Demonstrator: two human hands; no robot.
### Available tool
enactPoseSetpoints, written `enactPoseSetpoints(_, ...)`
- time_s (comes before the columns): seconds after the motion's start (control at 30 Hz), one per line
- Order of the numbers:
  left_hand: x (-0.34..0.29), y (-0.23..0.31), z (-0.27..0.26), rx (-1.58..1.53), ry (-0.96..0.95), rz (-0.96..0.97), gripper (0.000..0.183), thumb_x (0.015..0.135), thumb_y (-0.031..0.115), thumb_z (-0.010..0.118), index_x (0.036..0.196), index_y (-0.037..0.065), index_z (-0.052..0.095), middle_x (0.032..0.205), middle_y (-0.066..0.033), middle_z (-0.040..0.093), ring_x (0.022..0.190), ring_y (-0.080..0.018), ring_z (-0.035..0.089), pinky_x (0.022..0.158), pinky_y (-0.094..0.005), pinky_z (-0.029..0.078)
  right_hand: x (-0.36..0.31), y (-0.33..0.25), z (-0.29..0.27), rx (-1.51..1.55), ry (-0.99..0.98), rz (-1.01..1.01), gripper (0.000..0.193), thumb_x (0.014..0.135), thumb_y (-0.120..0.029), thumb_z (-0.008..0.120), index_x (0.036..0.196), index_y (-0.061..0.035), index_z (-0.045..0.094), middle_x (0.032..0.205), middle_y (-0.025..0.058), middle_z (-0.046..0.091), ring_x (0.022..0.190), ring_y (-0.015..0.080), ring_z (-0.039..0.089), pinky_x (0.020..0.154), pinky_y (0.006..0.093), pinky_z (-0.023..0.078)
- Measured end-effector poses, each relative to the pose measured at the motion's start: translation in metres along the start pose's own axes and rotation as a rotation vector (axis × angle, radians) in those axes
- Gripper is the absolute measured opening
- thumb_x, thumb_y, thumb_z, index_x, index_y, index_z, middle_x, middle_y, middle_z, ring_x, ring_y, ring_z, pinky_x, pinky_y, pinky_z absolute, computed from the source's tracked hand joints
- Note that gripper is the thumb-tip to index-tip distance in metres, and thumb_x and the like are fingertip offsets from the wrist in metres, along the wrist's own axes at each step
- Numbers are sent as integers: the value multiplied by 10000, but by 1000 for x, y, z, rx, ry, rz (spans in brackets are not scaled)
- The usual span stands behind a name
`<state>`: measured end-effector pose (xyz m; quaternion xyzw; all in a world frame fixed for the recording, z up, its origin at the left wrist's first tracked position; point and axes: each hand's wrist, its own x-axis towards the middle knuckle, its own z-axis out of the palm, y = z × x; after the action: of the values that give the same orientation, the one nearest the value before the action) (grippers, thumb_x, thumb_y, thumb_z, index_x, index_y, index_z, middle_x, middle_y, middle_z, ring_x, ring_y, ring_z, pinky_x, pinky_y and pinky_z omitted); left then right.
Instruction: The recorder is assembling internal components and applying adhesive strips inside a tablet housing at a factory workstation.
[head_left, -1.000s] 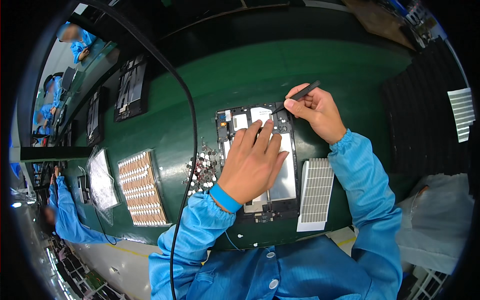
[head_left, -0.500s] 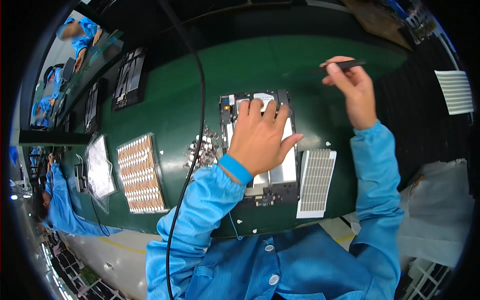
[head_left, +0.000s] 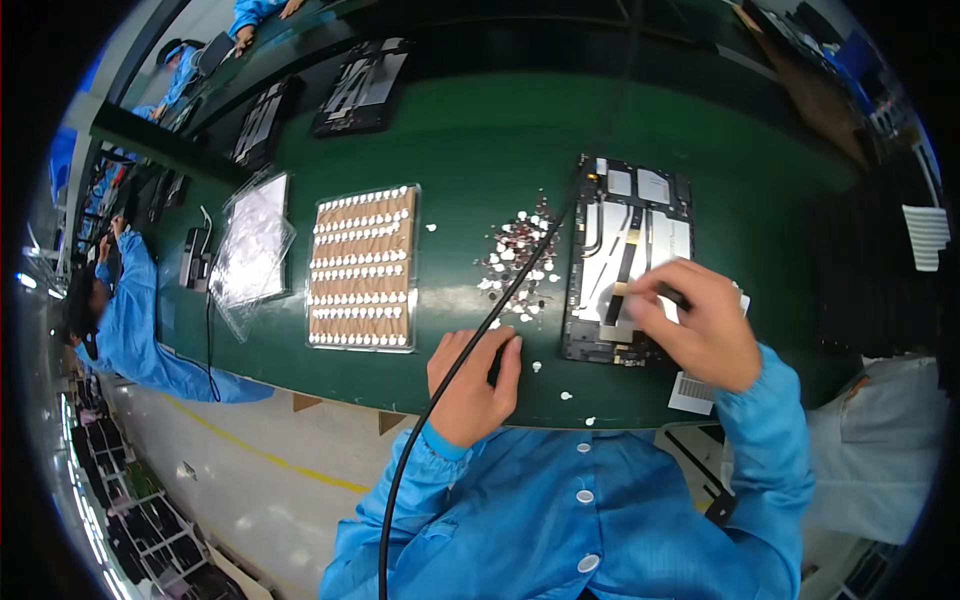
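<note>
An opened tablet (head_left: 590, 262) lies on the green table right of centre, its silver battery cells and circuit boards bare. Over its lower right part, my right hand (head_left: 700, 325) is closed on a slim black tool (head_left: 672, 295), mostly hidden by the fingers. The fingertips are close to a black ribbon strip (head_left: 624, 272) with tan patches on the tablet. My left hand (head_left: 472, 388) rests near the table's front edge, fingers curled and thumb close to the index finger. Anything between them is too small to make out. Beyond it lies a pile of small round pieces (head_left: 520, 255), white and dark.
Left of the pile lies a clear tray (head_left: 415, 300) with rows of white-tipped brown pieces. Clear plastic film (head_left: 250, 255) lies farther left. A black cable (head_left: 450, 385) hangs across the view. A label sheet (head_left: 692, 393) lies partly under my right arm. More opened tablets (head_left: 362, 88) stand behind.
My left hand has left the tablet and come down to the table's front edge. My right hand has moved from the far right in over the tablet with the black tool. The view has shifted.
</note>
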<state>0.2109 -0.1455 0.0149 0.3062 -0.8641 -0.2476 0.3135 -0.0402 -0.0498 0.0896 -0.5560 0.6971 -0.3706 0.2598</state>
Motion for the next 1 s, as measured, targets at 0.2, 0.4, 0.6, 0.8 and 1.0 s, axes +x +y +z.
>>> enactPoseSetpoints(0.2,-10,-15,-9,-14,66,-85,100,863,53,709,958,27,694,800,-106,645,681,-301,600,636,-403,446,44,-3,59,-356,-221,-126,193,842,-167,739,983,-35,729,921,131,685,827,339,674,715,434,529)
enactPoseSetpoints(0.4,-19,-11,-17,-59,84,-93,107,861,42,707,964,13,700,816,-99,659,689,-283,608,630,-386,446,54,-13,81,-571,-335,-118,217,824,-181,735,1016,-79,728,966,113,667,847,351,692,729,480,548)
enactPoseSetpoints(0.6,-24,-10,-12,-73,153,-48,98,870,47,718,966,54,698,785,-82,666,640,-275,571,605,-387,440,69,-12,85,-620,-439,-158,221,812,-159,727,1010,-60,721,996,139,675,869,362,692,743,490,549)
enactPoseSetpoints(0.8,-22,-8,-15,-92,120,-49,106,881,59,711,983,35,691,808,-97,666,662,-284,575,618,-389,452,68,-10,80,-555,-453,-141,259,802,-209,687,973,-16,710,974,143,678,849,378,687,742,501,542)
enactPoseSetpoints(1.0,-1,10,-9,-492,67,-410,267,923,119,705,1154,-10,665,937,-119,711,812,-203,679,717,-324,518,44,-19,54,-438,-269,-294,186,715,-158,729,865,-62,673,845,88,644,679,283,671,591,382,540)
